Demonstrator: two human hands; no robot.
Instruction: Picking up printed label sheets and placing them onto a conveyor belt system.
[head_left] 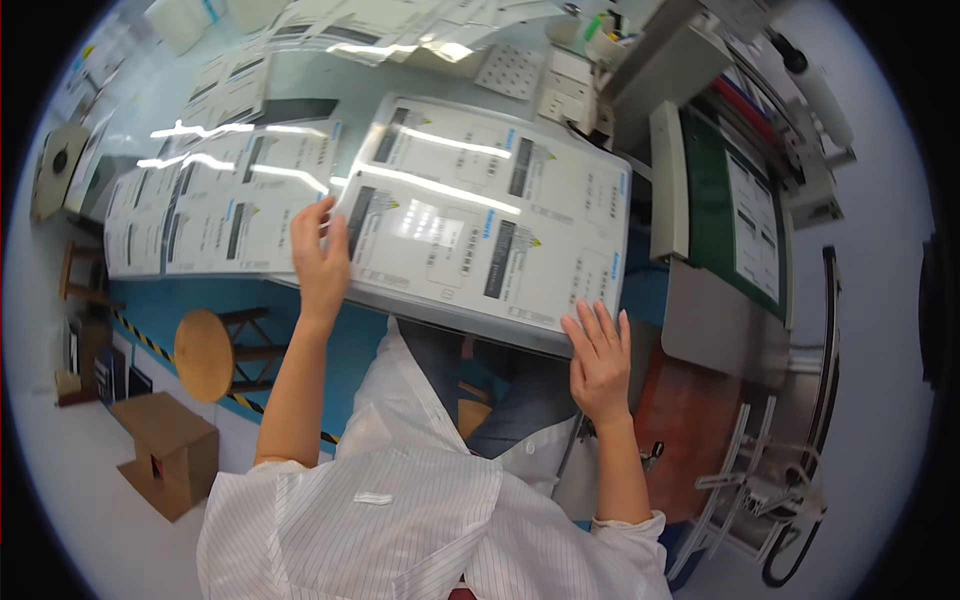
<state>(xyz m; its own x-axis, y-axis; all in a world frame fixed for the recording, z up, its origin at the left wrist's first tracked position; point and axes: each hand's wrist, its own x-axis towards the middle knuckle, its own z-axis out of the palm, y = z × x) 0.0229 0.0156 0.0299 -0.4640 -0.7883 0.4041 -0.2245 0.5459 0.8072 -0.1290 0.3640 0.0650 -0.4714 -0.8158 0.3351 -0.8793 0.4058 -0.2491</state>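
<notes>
A thick stack of glossy printed sheets (420,240) lies in front of me, tilted slightly, with black blocks, blue marks and small drawings on its top sheet. My left hand (322,262) is at the stack's left edge, fingers apart and a little bent, with the thumb side against the edge. At the front right corner, my right hand (600,362) rests with its fingers stretched out flat on the top sheet. Neither hand grips anything that I can see. More sheets of the same print (225,215) lie just left of my left hand.
A machine with a green bed (715,200) holding a printed sheet stands on the right. Cups with pens (603,45) and a spotted white card (510,70) are at the back. Below left are a round wooden stool (203,355) and a cardboard box (165,440).
</notes>
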